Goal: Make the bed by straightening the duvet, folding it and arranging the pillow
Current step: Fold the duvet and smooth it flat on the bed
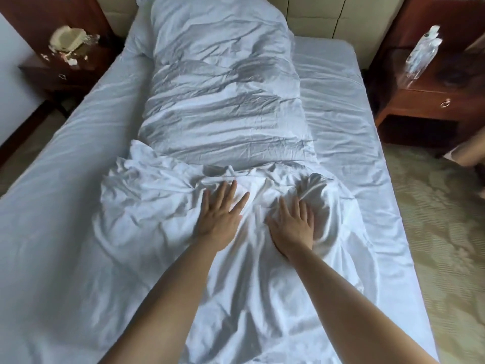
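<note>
1. The duvet (223,101) lies down the middle of the bed (52,206) as 1 long, narrow band, folded lengthwise; its long axis runs from the person at the foot straight toward the headboard (315,17); the bare sheet shows on both sides of it.
2. The near end of the duvet is bunched and wrinkled, and wider than the smoother far part; a raised fold crosses it just beyond the fingertips.
3. The left hand (219,216) rests flat on the bunched cloth, fingers straight and spread, gripping nothing; the right hand (292,224) lies beside it, also flat with fingers extended, pressing the cloth rather than pinching it.
4. Both hands sit close together near the band's centre line, the left a little farther forward; the bulk of the duvet lies ahead of both palms, away from the person.
5. The coming move likely turns on that axis; smoothing should run outward from the centre line, and a fold would bring the near end forward along the length; neither hand is clearly nearer the crosswise fold.
6. The pillow probably lies under the far end of the duvet by the headboard, but it is white on white and I cannot tell its outline.
7. 2 wooden nightstands flank the bed; the right nightstand (433,101) carries clear plastic bottles (422,53).
</note>
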Motion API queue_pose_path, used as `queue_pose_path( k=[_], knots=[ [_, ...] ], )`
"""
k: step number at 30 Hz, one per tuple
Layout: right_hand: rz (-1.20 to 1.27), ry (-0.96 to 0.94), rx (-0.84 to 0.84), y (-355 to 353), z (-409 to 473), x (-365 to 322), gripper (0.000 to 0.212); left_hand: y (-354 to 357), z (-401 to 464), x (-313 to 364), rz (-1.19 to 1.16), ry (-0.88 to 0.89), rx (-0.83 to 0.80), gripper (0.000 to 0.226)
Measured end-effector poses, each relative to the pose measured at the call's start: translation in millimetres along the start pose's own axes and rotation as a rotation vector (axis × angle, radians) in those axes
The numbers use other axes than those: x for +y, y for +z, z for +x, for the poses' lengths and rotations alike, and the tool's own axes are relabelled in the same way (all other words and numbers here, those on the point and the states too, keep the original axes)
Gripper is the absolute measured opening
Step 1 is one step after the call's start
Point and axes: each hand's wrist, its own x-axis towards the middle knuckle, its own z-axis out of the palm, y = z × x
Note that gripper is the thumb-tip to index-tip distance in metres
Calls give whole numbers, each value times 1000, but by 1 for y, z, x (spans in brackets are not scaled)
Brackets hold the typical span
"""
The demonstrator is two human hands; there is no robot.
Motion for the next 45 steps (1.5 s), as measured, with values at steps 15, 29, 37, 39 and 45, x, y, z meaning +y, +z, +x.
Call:
queue_pose_path(
  k=[15, 29, 37, 39, 45],
  knots=[
    [16, -160, -63, -38, 39, -58, 81, -22, 9, -81, 8, -159, -265, 83],
    [69, 112, 241, -25, 82, -78, 35, -22, 56, -131, 227, -227, -128, 29],
    [-71, -81, 214, 9, 96, -92, 62, 9, 38, -126, 177, -322, 322, 41],
    [-96, -56, 129, 27, 90, -78, 64, 28, 26, -102, 54, -162, 271, 43],
    [-106, 80, -36, 45, 80, -51, 80, 52, 14, -133, -152, -339, -181, 67]
  ],
)
